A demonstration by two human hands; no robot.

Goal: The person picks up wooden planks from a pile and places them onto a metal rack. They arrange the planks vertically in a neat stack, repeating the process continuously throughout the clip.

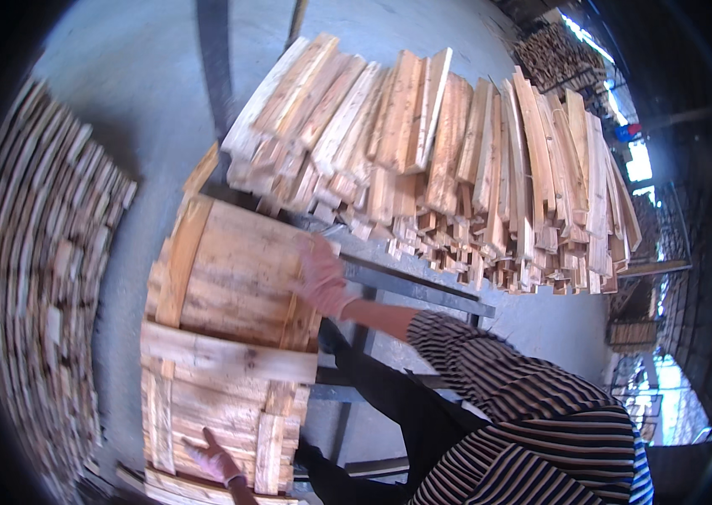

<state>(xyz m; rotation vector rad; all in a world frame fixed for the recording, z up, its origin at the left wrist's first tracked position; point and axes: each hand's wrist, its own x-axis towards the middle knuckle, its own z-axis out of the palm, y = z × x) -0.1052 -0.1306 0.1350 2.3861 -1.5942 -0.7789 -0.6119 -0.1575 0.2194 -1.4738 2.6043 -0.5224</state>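
Note:
A wooden panel of joined slats (238,261) lies before me, with a lengthwise batten (183,261) along its left side. A plank (230,353) crosses its middle, and further slats with short battens (213,404) continue below. My right hand (324,280), in a pinkish glove, is at the panel's upper right edge; blur hides whether its fingers grip the wood. Lower down, my left hand (213,459), gloved too, is over the lower slats with its fingers apart and nothing in it.
A large heap of loose wooden strips (411,118) rests on a dark metal frame (415,286) beyond my right arm. At far left stands a tall stack of boards (45,278). More wood is piled (558,55) in the background. My legs are beside the frame.

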